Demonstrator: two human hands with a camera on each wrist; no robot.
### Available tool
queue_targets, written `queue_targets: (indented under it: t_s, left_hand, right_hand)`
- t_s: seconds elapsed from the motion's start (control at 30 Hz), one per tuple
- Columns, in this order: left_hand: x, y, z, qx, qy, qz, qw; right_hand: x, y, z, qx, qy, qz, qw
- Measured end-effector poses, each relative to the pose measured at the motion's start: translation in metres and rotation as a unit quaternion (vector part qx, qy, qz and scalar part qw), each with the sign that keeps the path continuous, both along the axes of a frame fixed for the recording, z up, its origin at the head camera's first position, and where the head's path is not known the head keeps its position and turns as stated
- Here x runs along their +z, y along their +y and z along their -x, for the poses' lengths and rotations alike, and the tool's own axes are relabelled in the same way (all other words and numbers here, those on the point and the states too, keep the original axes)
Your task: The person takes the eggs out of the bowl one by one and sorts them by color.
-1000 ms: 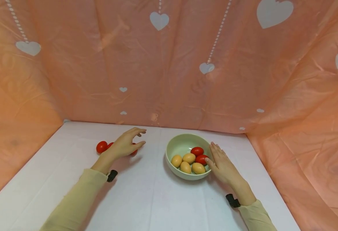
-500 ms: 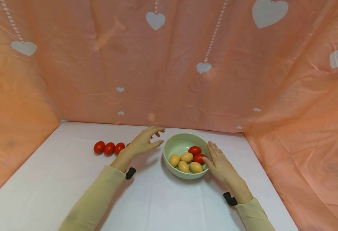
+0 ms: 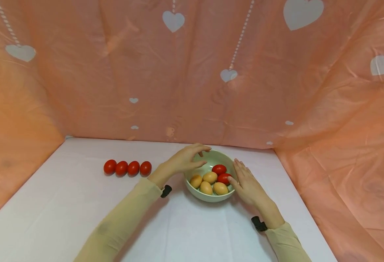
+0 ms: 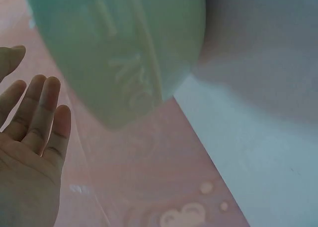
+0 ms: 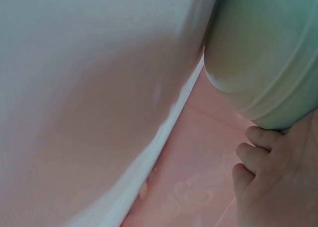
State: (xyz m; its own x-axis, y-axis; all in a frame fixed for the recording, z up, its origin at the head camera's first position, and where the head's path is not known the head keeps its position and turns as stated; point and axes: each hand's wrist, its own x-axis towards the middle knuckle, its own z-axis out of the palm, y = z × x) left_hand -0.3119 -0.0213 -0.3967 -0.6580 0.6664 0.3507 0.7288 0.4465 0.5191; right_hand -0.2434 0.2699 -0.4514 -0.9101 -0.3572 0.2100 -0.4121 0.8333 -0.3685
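Observation:
A pale green bowl [image 3: 208, 198] stands on the white-covered table. Inside lie several tan eggs [image 3: 210, 177] and two glossy red egg-shaped pieces [image 3: 219, 169]. My left hand [image 3: 187, 159] hovers at the bowl's left rim, thumb and fingers spread and holding nothing; whether it touches the rim cannot be told. In the left wrist view the left palm [image 4: 30, 157] is bare beside the bowl's wall [image 4: 124, 48]. My right hand [image 3: 249, 183] rests its fairly straight fingers along the bowl's right side. The right wrist view shows those fingers [image 5: 253, 157] against the bowl's outer wall [image 5: 263, 58].
Left of the bowl, several red egg-shaped pieces [image 3: 133, 168] lie in a row on the table [image 3: 80, 203]. Behind the table and at both sides hangs an orange-pink cloth [image 3: 162, 102] with pale hearts. A small black device [image 3: 259, 223] sits at each wrist.
My left hand has moved right, from over the row of red pieces to the bowl's left rim, uncovering the row. My right hand stays at the bowl. The head view shifted slightly.

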Motion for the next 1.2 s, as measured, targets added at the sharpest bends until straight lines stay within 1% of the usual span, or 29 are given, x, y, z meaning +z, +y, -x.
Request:
queue_targets:
  t_s: [0.13,0.3,0.43,0.57,0.67,0.83,0.97,1.2]
  left_hand:
    - [0.0,0.016,0.004,-0.013,0.001,0.055,0.9984]
    - [-0.001,0.029,0.008,-0.031,0.005,0.118,0.9926]
    - [-0.004,0.035,0.012,-0.032,0.006,0.163,0.9861]
    - [-0.005,0.042,0.015,-0.033,0.013,0.197,0.9798]
    - [-0.005,0.046,0.017,-0.036,0.021,0.212,0.9763]
    - [-0.008,0.054,0.02,-0.046,0.042,0.232,0.9707]
    - [-0.011,0.061,0.021,-0.052,0.045,0.247,0.9667]
    - [-0.016,0.067,0.028,-0.062,0.043,0.253,0.9645]
  right_hand:
    - [0.001,-0.001,0.0,-0.001,-0.003,0.0,1.0]
    - [0.003,-0.001,-0.001,-0.001,-0.005,0.001,1.0]
    - [0.003,-0.001,-0.001,0.0,-0.001,-0.001,1.0]
    - [0.003,-0.001,-0.002,0.002,0.009,0.002,1.0]
    - [0.004,-0.001,-0.002,0.003,0.012,0.004,1.0]
    - [0.004,-0.001,-0.003,0.002,-0.001,0.005,1.0]
    - [0.004,-0.001,-0.003,0.003,-0.005,0.005,1.0]
    - [0.004,0.0,-0.001,0.003,-0.003,0.004,1.0]
